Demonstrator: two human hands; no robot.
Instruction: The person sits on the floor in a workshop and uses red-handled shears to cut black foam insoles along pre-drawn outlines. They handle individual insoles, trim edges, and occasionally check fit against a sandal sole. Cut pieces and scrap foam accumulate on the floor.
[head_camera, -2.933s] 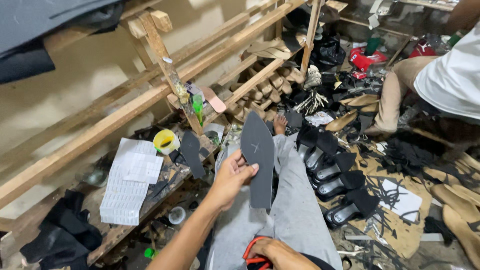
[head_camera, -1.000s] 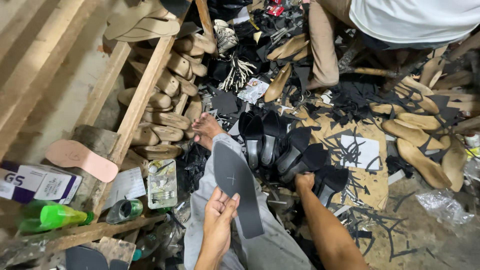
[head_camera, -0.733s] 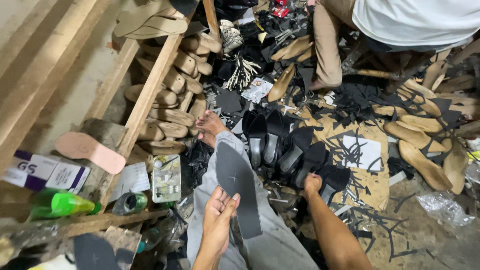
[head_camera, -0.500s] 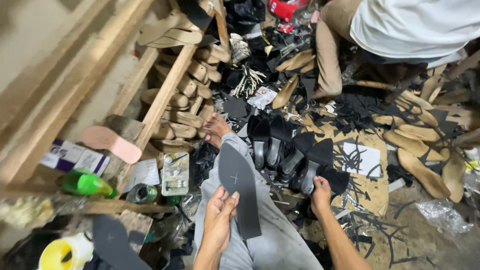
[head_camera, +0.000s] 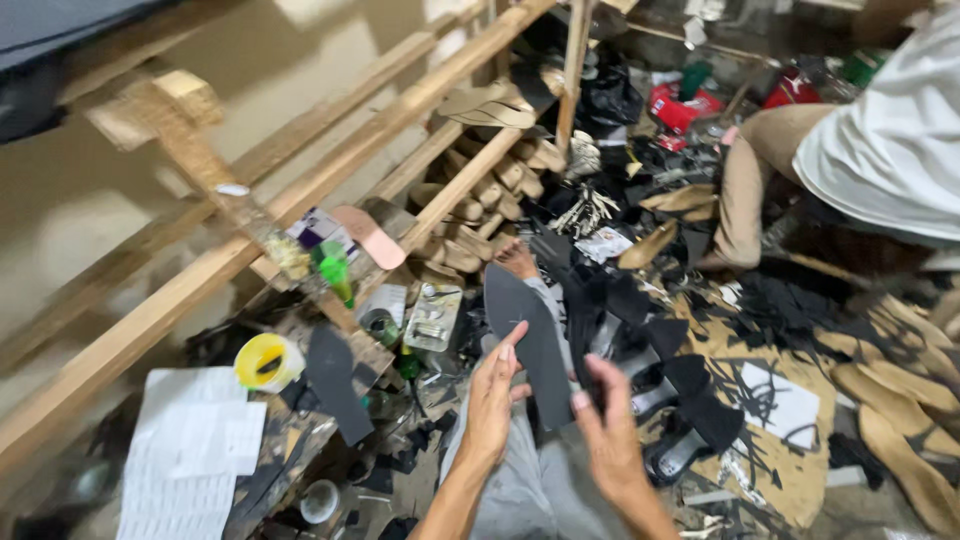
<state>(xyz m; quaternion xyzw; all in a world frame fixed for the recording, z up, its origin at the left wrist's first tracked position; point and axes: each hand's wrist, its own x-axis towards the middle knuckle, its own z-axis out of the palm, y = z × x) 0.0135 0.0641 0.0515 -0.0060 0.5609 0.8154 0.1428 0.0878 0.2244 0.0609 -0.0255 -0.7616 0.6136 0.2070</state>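
1. Our left hand (head_camera: 492, 400) cups the near left edge of the dark sole cutout (head_camera: 527, 340), thumb up along its face, fingers closed lightly on it.
2. The sole cutout stands tilted above our grey-clad lap, its pointed end toward the wooden rack (head_camera: 440, 205).
3. Our right hand (head_camera: 606, 425) meets its lower right edge, fingers half curled; whether it pinches the piece we cannot tell.
4. To handle it well, we judge that we should support both long edges so the thin piece stays flat.
5. Right of it lie black heeled shoes (head_camera: 680, 440) on the floor, and farther right a person in a white shirt (head_camera: 890, 140) sits.
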